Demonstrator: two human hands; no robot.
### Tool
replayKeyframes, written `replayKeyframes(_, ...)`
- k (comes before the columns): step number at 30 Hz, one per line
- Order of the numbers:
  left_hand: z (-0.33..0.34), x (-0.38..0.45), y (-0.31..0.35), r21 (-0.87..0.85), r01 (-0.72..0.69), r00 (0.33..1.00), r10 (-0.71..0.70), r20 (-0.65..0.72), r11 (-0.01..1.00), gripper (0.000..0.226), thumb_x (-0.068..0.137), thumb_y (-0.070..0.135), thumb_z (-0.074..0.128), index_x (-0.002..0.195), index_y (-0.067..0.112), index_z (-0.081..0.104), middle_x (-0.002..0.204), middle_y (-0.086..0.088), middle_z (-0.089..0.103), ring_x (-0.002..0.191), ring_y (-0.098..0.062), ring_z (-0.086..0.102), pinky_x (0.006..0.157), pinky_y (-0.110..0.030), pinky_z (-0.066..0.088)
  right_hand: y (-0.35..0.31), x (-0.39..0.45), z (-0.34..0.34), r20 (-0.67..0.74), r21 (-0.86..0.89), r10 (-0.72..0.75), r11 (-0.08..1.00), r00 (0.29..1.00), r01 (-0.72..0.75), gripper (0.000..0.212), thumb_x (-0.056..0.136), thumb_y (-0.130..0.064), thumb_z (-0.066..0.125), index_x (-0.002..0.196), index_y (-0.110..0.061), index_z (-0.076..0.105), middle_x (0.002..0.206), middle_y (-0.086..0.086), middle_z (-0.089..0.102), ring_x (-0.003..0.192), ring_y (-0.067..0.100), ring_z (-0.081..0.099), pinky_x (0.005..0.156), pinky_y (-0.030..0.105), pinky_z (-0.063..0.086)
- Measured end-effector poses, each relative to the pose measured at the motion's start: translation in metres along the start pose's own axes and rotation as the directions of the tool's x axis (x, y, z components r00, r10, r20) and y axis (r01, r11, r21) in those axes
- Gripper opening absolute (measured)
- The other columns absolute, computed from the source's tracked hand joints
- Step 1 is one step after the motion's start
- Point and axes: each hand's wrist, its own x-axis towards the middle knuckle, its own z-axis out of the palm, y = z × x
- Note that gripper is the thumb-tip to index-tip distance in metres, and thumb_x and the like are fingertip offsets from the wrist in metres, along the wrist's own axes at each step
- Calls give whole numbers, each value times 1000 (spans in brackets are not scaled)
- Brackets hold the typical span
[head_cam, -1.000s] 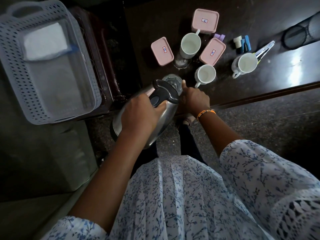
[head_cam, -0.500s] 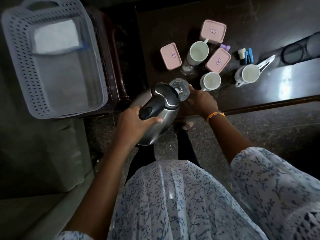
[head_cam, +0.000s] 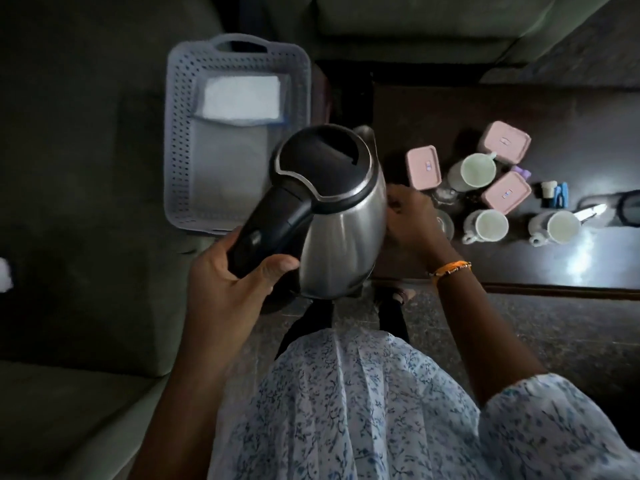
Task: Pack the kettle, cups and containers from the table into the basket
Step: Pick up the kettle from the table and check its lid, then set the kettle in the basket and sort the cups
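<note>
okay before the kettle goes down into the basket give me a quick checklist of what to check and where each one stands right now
1. Grip: left hand curls round the black handle of the kettle: ok.
2. Lid: black lid looks closed: ok.
3. Right hand sits against the kettle's side; whether it supports or grips it: cannot tell.
4. Landing spot: basket floor shows bare space below the white folded cloth: ok.
5. Position: kettle overlaps only the basket's right edge, not yet over the middle: not ok.
6. Water inside the kettle: cannot tell.
</note>
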Motion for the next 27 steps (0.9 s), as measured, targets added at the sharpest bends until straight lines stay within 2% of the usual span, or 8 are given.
replayKeyframes(3, -34, 12, 2, -48, -38, 993, 32, -111, 998, 19, 58, 42, 64, 66, 26, 59, 51, 13, 62, 48, 2, 55, 49, -7, 42, -31, 22, 18, 40, 9, -32, 999, 999, 31, 23, 87, -11, 56, 107, -10, 68, 109, 14, 70, 98, 27, 64, 71, 14, 35)
replayKeyframes(6, -59, 33, 0, -105, -90, 984, 72, -164, 990, 17, 63, 39, 65, 64, 26, 55, 48, 12, 58, 49, 0, 52, 52, -12, 42, -54, 43, 42, 26, -7, -14, 1000, 1000, 15, 25, 87, -13, 56, 110, -11, 67, 116, 12, 66, 103, 27, 64, 88, 29, 47)
replayKeyframes(9, -76, 59, -8, -113, -129, 971, 102, -218, 985, 16, 67, 36, 64, 65, 24, 54, 50, 17, 60, 51, 3, 53, 52, -9, 41, -67, 60, 67, -19, -45, 58, 997, 998, -59, 34, 87, -16, 56, 120, -10, 59, 124, 14, 57, 109, 31, 59, 94, 36, 47)
replayKeyframes(12, -87, 89, -28, -144, -134, 958, 90, -274, 981, 43, 64, 43, 71, 75, 4, 57, 52, 17, 60, 52, 3, 53, 52, -11, 42, -73, 75, 91, -15, -37, 172, 984, 985, -173, 44, 87, -16, 57, 128, -6, 47, 133, 17, 45, 110, 36, 55, 93, 41, 45)
replayKeyframes(15, -90, 113, -51, -173, -113, 943, 51, -330, 978, 50, 64, 38, 66, 89, -4, 60, 56, 14, 60, 54, 4, 55, 53, -10, 42, -75, 89, 109, 45, -74, 245, 968, 968, -242, 45, 88, -13, 54, 130, -2, 43, 136, 19, 40, 114, 38, 52, 96, 42, 43)
replayKeyframes(17, -88, 122, -64, -184, -76, 940, 9, -341, 980, 44, 64, 36, 66, 91, 2, 62, 68, 11, 61, 59, 6, 57, 55, -8, 43, -75, 95, 118, 48, -91, 260, 963, 964, -255, 38, 88, -9, 50, 125, 0, 48, 131, 22, 45, 114, 40, 51, 96, 42, 42)
replayKeyframes(21, -86, 135, -87, -151, -16, 946, -34, -324, 988, 26, 64, 31, 71, 87, 32, 60, 78, 15, 63, 67, 11, 60, 60, -8, 47, -71, 101, 127, 20, -101, 285, 954, 958, -282, 26, 87, -5, 47, 110, 3, 55, 118, 24, 56, 106, 40, 55, 89, 41, 45)
replayKeyframes(27, -83, 137, -116, -101, 5, 953, -36, -302, 995, 52, 71, 14, 73, 114, -9, 56, 97, -2, 63, 79, 16, 60, 67, -4, 45, -67, 106, 127, 35, -59, 305, 951, 952, -303, 32, 82, -1, 50, 112, -4, 61, 115, 20, 65, 104, 35, 61, 90, 37, 48)
